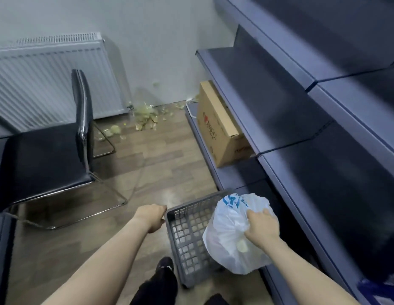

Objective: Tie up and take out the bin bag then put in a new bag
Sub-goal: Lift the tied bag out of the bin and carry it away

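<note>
Head view: you are gripping the gathered neck of the white bin bag (231, 238) with your right hand (261, 226), fingers curled tight into the bunched plastic, most likely so the mouth stays closed while the load is coming up. The bag is hanging at the right side of the grey lattice bin (189, 236), its belly partly over the bin's rim and partly outside it; whether it is already knotted you cannot tell from here. Your left hand (152, 216) is curled at the bin's left rim, apparently holding it; probably you are steadying the bin, which is tilting toward you, so it is not lifting along with the bag.

Just right of the bin, the dark blue shelving (301, 128) is crowding the bag's side, so there is little room to swing it that way. Beyond the bin, a cardboard box (218, 130) is sitting on the lowest shelf. Left of the bin, a black chair (44, 159) is standing on the wooden floor (160, 164), with a radiator (48, 80) behind it. Far beyond the bin, pale scraps (145, 117) are lying scattered by the wall. No fresh bag is showing clearly anywhere.
</note>
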`<state>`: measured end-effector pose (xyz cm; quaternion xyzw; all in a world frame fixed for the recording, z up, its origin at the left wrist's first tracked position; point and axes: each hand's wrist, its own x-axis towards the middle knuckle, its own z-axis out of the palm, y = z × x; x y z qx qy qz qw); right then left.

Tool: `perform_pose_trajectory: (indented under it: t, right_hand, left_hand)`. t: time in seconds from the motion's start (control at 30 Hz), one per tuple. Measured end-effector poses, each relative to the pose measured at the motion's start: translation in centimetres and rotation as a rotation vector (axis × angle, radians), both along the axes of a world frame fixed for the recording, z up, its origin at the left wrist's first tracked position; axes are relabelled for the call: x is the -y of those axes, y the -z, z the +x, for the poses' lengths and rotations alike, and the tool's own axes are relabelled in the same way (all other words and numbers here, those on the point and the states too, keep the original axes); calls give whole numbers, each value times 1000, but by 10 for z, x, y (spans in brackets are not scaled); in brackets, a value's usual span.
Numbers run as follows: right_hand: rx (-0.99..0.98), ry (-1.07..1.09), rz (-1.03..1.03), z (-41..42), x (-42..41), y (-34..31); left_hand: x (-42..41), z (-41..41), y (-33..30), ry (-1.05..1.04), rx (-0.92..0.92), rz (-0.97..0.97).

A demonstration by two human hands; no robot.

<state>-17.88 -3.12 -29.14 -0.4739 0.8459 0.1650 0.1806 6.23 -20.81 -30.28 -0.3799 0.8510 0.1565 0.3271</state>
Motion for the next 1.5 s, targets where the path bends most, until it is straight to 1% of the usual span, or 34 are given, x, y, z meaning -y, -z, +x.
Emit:
perform_pose_trajectory:
  t: [0.07, 0.13, 0.27, 0.53, 0.77, 0.9, 1.0, 1.1, 1.27, 1.5]
  right_hand:
    - [-8, 26, 41, -5, 13, 24]
    - [1, 47, 40, -11, 23, 53]
    - [59, 82, 60, -23, 41, 114]
    - [164, 185, 56, -34, 48, 247]
    - [195, 331, 61, -45, 45, 342]
    - [195, 393, 194, -52, 41, 383]
    - [211, 471, 260, -58, 27, 398]
    - [269, 533, 250, -64, 18, 394]
    - [276, 591, 162, -79, 18, 366]
    - [268, 620, 91, -85, 25, 307]
  left_hand:
    - [19, -19, 22, 30, 6, 34]
    - [37, -38, 47, 52, 8, 57]
    - [61, -74, 109, 82, 5, 77]
    - [63, -114, 243, 147, 55, 142]
    - [60, -147, 313, 195, 109, 146]
    - [58, -161, 335, 232, 97, 143]
    - [57, -167, 345, 255, 111, 146]
    - [58, -174, 340, 262, 111, 141]
    - [53, -189, 317, 255, 115, 143]
    - [27, -206, 269, 341, 69, 119]
